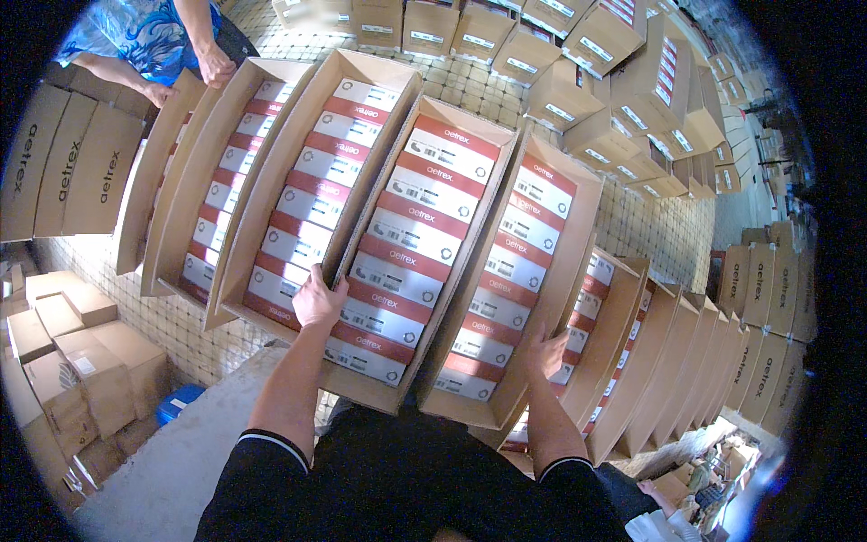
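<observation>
- A long row of open cardboard trays point(271, 108) runs slanting across the view, each packed with a column of small white boxes with red bands point(411, 239).
- Closed brown cartons point(623, 81) are stacked on a tiled floor beyond the row at upper right, and more cartons point(68, 172) stand at the far left.
- The central tray point(384, 388) lies directly below the camera, its near end against the person's body, between 2 neighbouring trays.
- Both bare forearms reach up from the lower edge, out of short black sleeves with a white trim.
- The left hand point(318, 300) sits at the left wall of the central tray, fingers curled over the edge and touching the boxes inside; it looks closed on the cardboard wall.
- The right hand point(546, 350) rests on the near boxes of the next tray to the right point(578, 226), fingers partly bent; whether it grips anything cannot be told.
- The 2 hands are well apart, 1 tray-width between them.
- At upper left, another person's hands point(215, 68) rest on the far end of a tray.
</observation>
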`<move>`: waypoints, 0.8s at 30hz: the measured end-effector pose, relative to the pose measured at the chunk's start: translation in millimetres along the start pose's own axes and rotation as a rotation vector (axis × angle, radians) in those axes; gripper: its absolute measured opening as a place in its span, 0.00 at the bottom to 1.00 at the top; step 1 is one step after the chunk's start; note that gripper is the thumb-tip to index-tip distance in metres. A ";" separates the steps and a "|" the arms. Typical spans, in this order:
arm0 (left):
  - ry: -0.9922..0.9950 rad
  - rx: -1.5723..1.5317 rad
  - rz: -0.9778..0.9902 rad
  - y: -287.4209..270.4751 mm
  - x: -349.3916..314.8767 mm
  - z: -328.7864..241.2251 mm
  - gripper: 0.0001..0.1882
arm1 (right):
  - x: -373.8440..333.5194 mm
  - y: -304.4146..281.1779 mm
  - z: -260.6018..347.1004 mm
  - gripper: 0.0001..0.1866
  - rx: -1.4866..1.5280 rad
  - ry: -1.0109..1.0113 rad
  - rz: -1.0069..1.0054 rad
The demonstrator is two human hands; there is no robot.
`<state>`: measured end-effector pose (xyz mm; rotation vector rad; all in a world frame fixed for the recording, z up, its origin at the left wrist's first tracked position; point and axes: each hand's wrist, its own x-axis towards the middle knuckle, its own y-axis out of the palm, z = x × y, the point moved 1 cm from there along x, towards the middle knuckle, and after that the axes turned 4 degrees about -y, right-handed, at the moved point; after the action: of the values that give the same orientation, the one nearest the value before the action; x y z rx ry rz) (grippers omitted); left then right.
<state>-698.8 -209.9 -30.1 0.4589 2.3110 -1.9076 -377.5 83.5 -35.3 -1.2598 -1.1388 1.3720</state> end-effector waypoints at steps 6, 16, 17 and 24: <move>0.024 -0.012 0.006 4.3 0.5 6.3 0.25 | 4.2 15.6 -14.0 0.39 -0.048 -0.093 -0.153; 0.012 -0.076 0.041 0.0 1.0 11.4 0.27 | 6.4 30.6 -21.9 0.35 -0.017 -0.115 -0.200; 0.023 -0.083 0.027 -0.2 0.7 12.4 0.27 | 5.0 28.2 -19.2 0.36 -0.018 -0.117 -0.176; 0.056 -0.165 -0.007 5.1 -0.1 17.2 0.25 | -5.8 11.7 -7.6 0.36 -0.035 -0.076 -0.098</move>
<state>-699.0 -225.8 -38.4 0.4921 2.4828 -1.7090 -370.0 76.4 -46.4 -1.1688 -1.2656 1.3416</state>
